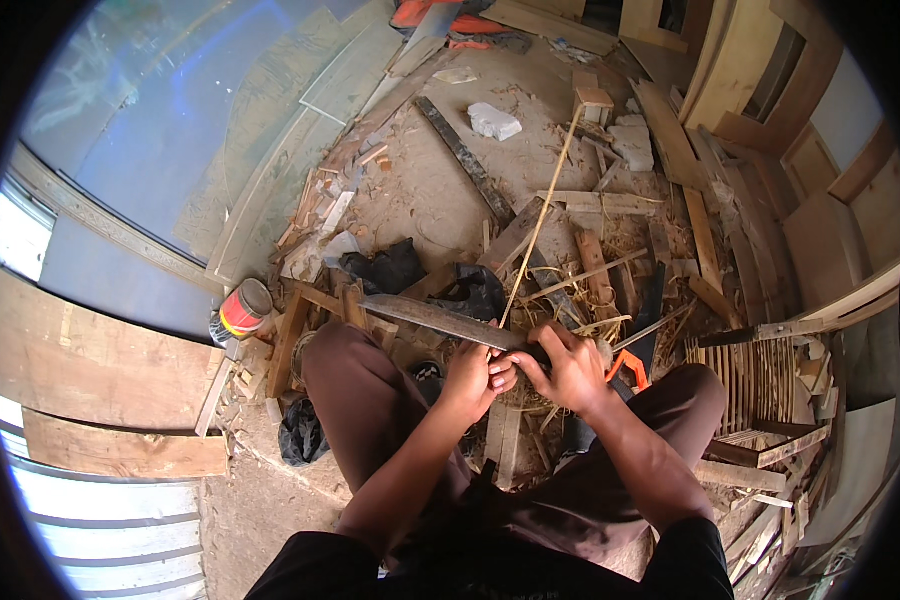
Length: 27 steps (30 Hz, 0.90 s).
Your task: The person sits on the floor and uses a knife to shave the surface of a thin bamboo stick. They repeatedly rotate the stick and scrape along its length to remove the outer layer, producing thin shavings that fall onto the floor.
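My right hand is closed around the handle end of a machete. Its broad, worn blade points left, over my knee. Beside it my left hand is closed, fingers curled just under the blade. From there a long, thin, pale strip of wood or cane runs away from me, crossing behind the blade. The strip's far end lies by a small wooden block. My two hands are close together between my knees, and the exact contact of blade and strip is hidden by my fingers.
Wood offcuts and shavings litter the floor around my feet. An orange-handled tool is near my right knee, a red and yellow can at the left. A slatted wooden piece lies right; boards and a white chunk lie about.
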{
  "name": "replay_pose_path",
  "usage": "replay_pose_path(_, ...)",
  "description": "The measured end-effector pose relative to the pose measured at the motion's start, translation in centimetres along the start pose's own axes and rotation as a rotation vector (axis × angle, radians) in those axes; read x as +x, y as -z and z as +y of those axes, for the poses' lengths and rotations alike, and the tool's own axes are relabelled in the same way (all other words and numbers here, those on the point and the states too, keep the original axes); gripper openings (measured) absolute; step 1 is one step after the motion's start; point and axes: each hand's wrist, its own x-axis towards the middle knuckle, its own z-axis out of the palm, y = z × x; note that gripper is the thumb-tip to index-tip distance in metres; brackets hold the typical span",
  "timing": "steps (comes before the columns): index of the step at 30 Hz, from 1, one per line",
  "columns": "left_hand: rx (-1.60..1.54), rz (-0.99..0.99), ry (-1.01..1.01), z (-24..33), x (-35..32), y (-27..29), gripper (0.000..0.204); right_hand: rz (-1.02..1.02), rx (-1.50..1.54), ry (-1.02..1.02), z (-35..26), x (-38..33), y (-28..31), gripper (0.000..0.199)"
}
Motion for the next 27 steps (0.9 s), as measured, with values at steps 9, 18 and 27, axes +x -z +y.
replay_pose_path(9,0.007,0.079,0.014,-0.2,0.0,0.0,0.036,0.032,0.085,0.086,-0.2,0.0,-0.5,0.034)
replay_pose_path(18,0.173,-0.194,-0.094,-0.1,-1.0,-1.0,0.044,0.133,0.015,-0.122,1.3,1.3,0.8,0.035)
replay_pose_path(27,0.193,-0.222,-0.108,-0.1,-1.8,-0.5,0.046,0.225,0.025,-0.215,2.6,1.6,1.6,0.039)
